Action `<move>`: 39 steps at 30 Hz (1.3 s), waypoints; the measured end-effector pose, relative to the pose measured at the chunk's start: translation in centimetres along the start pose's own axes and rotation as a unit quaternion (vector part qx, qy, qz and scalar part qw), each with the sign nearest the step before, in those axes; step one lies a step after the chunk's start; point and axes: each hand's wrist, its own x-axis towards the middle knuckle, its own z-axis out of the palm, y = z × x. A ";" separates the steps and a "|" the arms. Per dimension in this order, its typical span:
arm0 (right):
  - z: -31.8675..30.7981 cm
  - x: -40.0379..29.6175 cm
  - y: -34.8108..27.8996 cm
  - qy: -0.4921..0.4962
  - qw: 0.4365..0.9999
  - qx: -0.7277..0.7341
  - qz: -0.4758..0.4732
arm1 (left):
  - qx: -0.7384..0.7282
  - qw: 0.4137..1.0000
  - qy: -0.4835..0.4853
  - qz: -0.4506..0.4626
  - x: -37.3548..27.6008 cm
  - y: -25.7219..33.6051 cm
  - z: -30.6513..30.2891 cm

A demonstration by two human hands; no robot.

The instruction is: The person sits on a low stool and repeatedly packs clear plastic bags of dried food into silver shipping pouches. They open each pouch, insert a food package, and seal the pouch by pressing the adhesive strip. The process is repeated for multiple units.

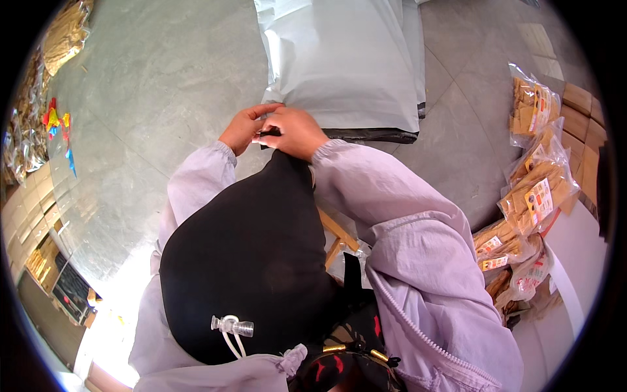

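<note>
A large pale grey plastic mailing bag (343, 63) with a black inner side lies in front of me, its near edge showing a black strip. Both my hands meet at the bag's near left corner. My left hand (246, 128) pinches the corner with thumb and fingers. My right hand (296, 131) is curled over the same corner, fingertips close to those of the left, gripping the black edge. Part of the corner is hidden behind the fingers.
Clear packs of brown dried goods (539, 191) with labels are piled at the right, beside stacked cardboard boxes (578, 122). More packs (66, 39) lie at the far left, near a colourful item (54, 120) on the grey floor (161, 73). A wooden frame piece (338, 229) shows beneath my right arm.
</note>
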 end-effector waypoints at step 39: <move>-13.7 -2.8 9.3 -0.177 0.977 0.120 0.023 | 0.057 0.994 -0.045 -0.079 0.6 1.3 0.6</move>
